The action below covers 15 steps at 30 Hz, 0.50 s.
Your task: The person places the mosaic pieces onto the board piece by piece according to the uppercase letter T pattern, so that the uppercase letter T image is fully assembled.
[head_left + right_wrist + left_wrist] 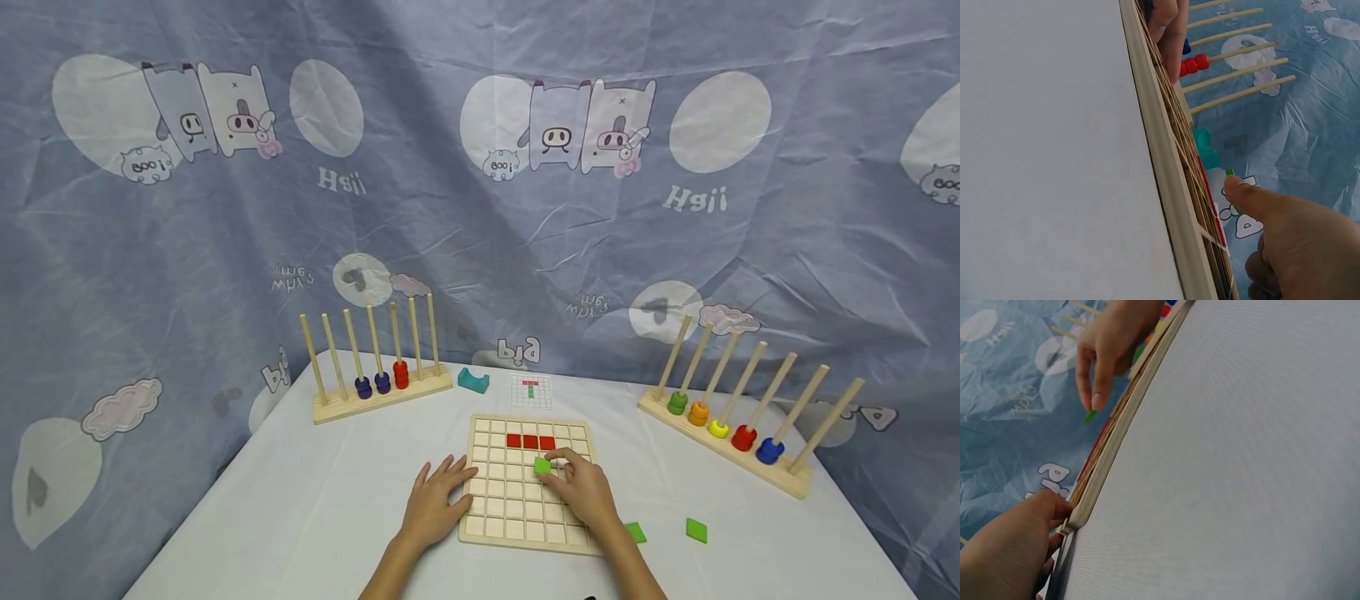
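A wooden grid board [495, 527] lies on the white table, with three red square tiles [530, 442] side by side in its second row from the back. My right hand [587, 493] pinches a green square tile [542, 466] between thumb and fingers, just in front of the rightmost red tiles. In the left wrist view that green tile [1090, 416] shows above the board's surface. My left hand [437, 504] rests at the board's left edge, fingers spread and touching the rim. Two more green tiles lie on the table at right, one [696, 530] apart and one [636, 532] partly behind my right forearm.
A wooden peg rack [382, 396] with purple and red beads stands at back left. Another peg rack [723, 442] with coloured beads stands at right. Behind the board lie a teal curved block [473, 381] and a pattern card [531, 391] showing a red and green T. A patterned cloth hangs behind.
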Available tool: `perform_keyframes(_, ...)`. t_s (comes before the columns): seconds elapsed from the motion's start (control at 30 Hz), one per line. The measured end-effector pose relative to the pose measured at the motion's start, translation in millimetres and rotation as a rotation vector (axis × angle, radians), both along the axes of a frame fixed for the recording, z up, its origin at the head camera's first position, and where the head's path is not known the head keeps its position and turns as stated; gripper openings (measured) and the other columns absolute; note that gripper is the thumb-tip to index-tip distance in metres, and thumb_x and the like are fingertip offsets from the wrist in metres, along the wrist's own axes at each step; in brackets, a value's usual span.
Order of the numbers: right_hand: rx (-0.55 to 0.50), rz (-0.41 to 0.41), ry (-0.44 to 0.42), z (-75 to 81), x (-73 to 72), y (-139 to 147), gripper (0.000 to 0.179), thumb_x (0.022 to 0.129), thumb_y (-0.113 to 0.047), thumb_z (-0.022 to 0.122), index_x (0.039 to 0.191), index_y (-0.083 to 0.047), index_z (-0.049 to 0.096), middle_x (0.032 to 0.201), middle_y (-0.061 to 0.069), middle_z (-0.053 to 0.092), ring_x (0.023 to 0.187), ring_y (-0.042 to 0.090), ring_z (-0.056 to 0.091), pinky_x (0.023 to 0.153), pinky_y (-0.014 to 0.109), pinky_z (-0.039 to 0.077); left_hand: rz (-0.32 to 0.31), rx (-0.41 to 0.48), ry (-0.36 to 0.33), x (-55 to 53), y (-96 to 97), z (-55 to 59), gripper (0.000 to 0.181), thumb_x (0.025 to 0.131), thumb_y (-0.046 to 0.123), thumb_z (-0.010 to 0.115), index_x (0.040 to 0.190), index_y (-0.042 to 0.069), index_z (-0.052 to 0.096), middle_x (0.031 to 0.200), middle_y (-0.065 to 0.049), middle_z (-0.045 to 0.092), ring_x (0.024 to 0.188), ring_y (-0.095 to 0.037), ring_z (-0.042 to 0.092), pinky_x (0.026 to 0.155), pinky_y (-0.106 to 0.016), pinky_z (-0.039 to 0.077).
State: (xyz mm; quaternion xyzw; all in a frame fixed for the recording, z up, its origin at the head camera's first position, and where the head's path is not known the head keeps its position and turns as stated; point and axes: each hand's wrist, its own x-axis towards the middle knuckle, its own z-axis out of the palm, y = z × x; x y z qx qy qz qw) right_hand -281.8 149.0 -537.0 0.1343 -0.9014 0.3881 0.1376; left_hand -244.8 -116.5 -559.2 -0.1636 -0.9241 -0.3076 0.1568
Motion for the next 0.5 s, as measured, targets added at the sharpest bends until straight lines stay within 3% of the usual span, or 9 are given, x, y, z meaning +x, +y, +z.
perform_keyframes(0.2,0.009,-0.028,0.033,1.0,-6.7,-10.2,0.034,0.072,-0.028,0.079,0.101,-0.016,0.066,0.048,-0.008,0.030,0.044,0.002,0.020,0.041,0.020,0.020,-0.005,-0.003,0.005,-1.4,-0.5,-2.1,0.041,0.082,0.027,0.063,0.122,0.020,0.061,0.134,-0.003,0.050,0.128,-0.028,0.040,0.105,-0.057,0.017)
perform_keyframes(0.5,0.019,-0.049,-0.005,2.8,-14.0,-16.0,0.036,0.073,-0.028,0.078,0.104,-0.016,0.065,0.049,-0.007,0.033,0.044,0.005,0.024,0.041,0.021,0.023,0.001,-0.016,0.008,-1.3,-1.1,-1.5,0.040,0.082,0.026,0.062,0.122,0.019,0.062,0.134,-0.004,0.050,0.127,-0.029,0.040,0.104,-0.058,0.018)
